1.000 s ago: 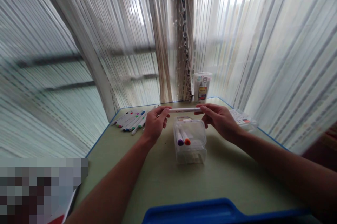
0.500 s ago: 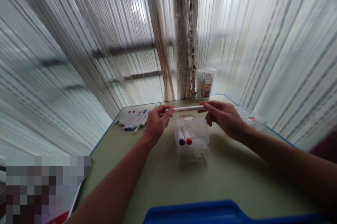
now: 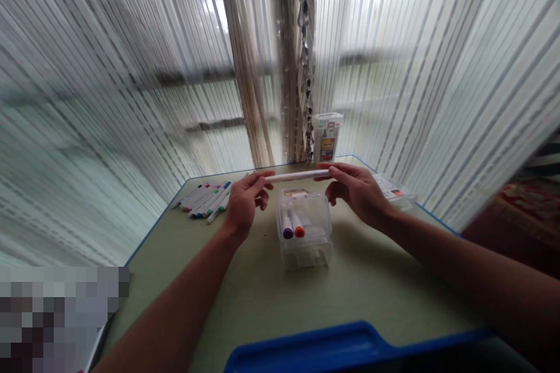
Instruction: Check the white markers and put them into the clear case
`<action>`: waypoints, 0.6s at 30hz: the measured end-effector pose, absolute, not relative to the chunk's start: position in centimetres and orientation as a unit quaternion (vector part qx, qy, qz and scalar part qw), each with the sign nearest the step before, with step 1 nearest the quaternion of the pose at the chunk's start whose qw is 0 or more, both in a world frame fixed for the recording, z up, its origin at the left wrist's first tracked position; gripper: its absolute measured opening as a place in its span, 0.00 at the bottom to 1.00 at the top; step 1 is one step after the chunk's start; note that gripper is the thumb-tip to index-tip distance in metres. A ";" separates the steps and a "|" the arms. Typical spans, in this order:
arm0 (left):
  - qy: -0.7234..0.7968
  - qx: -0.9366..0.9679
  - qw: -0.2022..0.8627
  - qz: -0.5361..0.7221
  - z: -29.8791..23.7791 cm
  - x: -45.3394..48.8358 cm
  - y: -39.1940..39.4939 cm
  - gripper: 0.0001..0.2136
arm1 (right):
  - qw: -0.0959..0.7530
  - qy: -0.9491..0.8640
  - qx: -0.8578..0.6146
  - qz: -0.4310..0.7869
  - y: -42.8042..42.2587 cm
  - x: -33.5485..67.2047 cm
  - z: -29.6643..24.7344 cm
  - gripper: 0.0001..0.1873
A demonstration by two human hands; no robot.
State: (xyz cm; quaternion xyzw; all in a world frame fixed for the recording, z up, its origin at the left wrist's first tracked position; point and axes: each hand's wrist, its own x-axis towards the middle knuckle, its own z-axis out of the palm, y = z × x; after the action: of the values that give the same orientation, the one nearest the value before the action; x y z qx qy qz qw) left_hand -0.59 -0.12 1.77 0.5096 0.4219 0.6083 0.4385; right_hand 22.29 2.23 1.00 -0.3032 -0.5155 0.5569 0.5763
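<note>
A white marker point(image 3: 294, 176) is held level above the table between my two hands. My left hand point(image 3: 245, 199) pinches its left end, the fingertips covering that tip. At the other end, my right hand point(image 3: 356, 189) grips it between thumb and fingers. Below the marker stands a clear plastic box point(image 3: 312, 215), in which lie a marker with a purple end point(image 3: 287, 233) and one with an orange end point(image 3: 299, 232). Left of my left hand, a pile of white markers point(image 3: 203, 201) with coloured ends is spread on the table, partly hidden by that hand.
An upright clear container point(image 3: 327, 136) with a label stands at the table's far edge. A flat clear case point(image 3: 396, 191) lies behind my right forearm. The table point(image 3: 350, 291) has a blue tray-like edge point(image 3: 301, 347) in front; string curtains point(image 3: 175, 28) hang behind.
The camera has turned slightly right, so everything sits further left in view. Both hands still hold the marker; its green left tip, visible before, is now covered by my left fingers.
</note>
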 end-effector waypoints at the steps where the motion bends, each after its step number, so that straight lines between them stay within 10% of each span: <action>1: 0.422 0.508 0.439 0.609 1.7 -0.6 -0.1 0.12 | 0.578 -0.512 -0.302 0.559 2.2 22.3 1.1 0.17; 18: 0.451 0.556 0.354 0.602 1.3 -0.4 0.0 0.13 | 0.579 -0.567 -0.323 0.489 2.4 22.4 0.8 0.19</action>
State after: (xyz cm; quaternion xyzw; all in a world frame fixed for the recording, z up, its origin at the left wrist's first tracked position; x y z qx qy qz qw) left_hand -0.41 -0.02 1.29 0.5565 0.4506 0.6018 0.3536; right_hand 22.37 2.44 0.79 -0.3234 -0.5668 0.4889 0.5789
